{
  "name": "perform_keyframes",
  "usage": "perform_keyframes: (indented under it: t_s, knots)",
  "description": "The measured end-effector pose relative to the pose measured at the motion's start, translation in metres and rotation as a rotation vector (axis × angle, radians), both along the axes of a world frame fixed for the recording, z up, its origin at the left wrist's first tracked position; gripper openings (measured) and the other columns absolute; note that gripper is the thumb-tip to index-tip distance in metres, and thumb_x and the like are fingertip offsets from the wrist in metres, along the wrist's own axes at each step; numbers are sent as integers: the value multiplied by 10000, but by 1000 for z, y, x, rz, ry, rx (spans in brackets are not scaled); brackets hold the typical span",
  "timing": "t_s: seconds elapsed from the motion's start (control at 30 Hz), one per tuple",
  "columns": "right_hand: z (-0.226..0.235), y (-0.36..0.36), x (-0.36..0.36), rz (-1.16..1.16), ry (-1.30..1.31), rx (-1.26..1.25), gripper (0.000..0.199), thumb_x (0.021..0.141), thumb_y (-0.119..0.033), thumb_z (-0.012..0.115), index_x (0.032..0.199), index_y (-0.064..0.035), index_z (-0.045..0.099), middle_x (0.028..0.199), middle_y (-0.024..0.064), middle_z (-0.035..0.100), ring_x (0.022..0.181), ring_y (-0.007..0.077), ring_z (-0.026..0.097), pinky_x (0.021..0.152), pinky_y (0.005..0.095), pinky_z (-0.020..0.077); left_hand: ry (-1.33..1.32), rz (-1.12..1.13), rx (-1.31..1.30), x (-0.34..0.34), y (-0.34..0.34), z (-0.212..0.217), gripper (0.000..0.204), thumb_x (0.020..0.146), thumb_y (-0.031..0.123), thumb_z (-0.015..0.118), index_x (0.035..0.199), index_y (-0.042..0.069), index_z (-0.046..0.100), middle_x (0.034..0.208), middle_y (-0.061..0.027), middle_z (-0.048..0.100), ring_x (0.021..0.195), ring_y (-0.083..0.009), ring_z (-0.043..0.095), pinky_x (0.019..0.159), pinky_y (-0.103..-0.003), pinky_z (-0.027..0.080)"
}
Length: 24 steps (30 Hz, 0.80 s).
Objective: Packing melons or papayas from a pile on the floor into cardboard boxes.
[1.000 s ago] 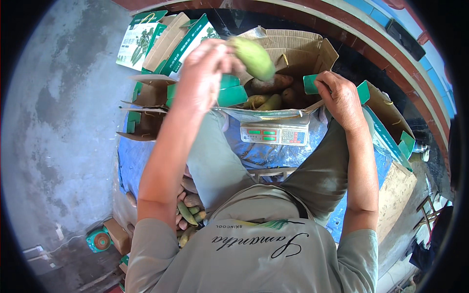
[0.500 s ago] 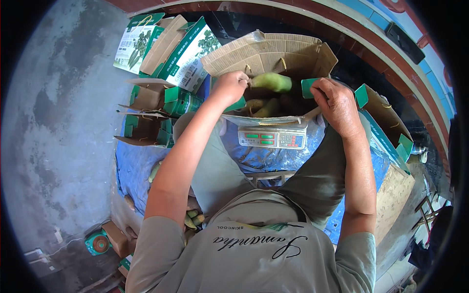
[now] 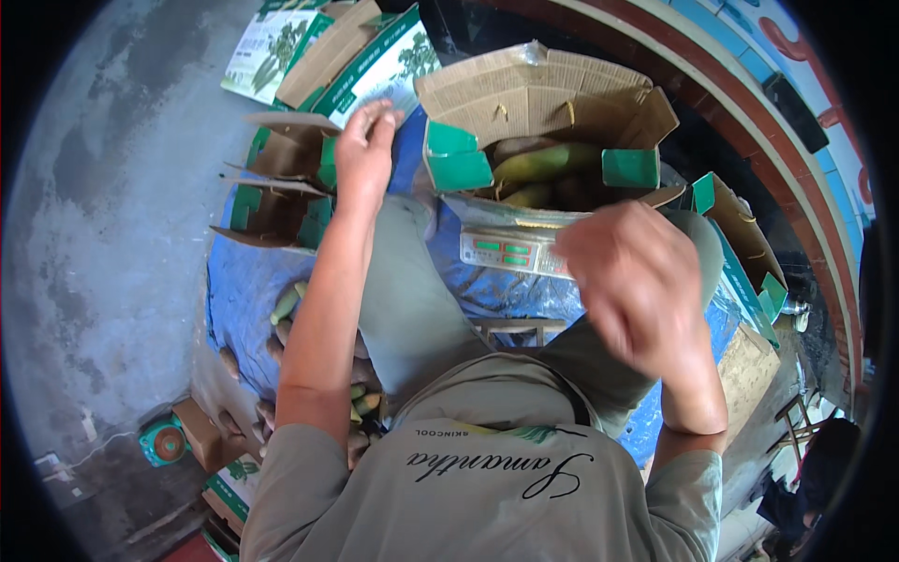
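Observation:
An open cardboard box (image 3: 552, 94) with green flaps stands on a weighing scale (image 3: 510, 251) in front of me, holding several green mangoes (image 3: 543, 164). My left hand (image 3: 363, 155) reaches out to the left of the box, its fingertips at the edge of a flat white and green carton (image 3: 379, 70); nothing is in it. My right hand (image 3: 637, 281) hangs raised in front of the scale, blurred, seen from the back with its fingers curled; I see nothing in it.
Open empty cartons (image 3: 276, 178) lie at the left on a blue tarp (image 3: 239, 290). Loose mangoes (image 3: 361, 398) sit by my left knee. Another open box (image 3: 740, 248) stands at the right, and a green tape roll (image 3: 164, 442) lies on the concrete floor.
The mango from my left hand now lies in the box. My left hand has swung left to the flat carton, and my right hand has left the box flap and pulled back toward me.

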State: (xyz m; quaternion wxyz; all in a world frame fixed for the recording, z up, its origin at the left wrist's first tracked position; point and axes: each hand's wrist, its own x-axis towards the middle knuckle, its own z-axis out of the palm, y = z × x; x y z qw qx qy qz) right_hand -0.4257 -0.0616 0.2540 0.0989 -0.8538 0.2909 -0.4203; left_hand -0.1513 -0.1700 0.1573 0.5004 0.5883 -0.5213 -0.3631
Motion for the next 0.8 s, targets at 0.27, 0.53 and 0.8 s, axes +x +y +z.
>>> perform_keyframes:
  t_s: [0.27, 0.53, 0.8]
  knots:
    - [57, 53, 57, 178, -218, -535, 87, 767, -192, 597, 768, -105, 594, 774, -1, 619, 657, 122, 571, 490, 231, 427, -29, 55, -27, 14, -4, -3, 280, 900, 100, 485, 1153, -13, 527, 1023, -127, 642, 985, -172, 577, 890, -275, 383]
    - [72, 93, 72, -248, -107, 151, 146, 814, -289, 550, 782, -159, 606, 749, -7, 612, 622, 124, 500, 523, 237, 421, 8, 65, -34, 17, -5, -5, 231, 888, 63, 506, 1094, -24, 563, 979, -84, 614, 879, -161, 589, 807, -259, 441]
    - [116, 93, 78, -207, 86, 527, 159, 821, -296, 542, 773, -157, 602, 731, -1, 612, 623, 130, 501, 521, 242, 413, -3, 106, 9, 21, 1, 3, 229, 878, 62, 506, 1079, -27, 569, 978, -91, 626, 884, -164, 595, 800, -261, 443]
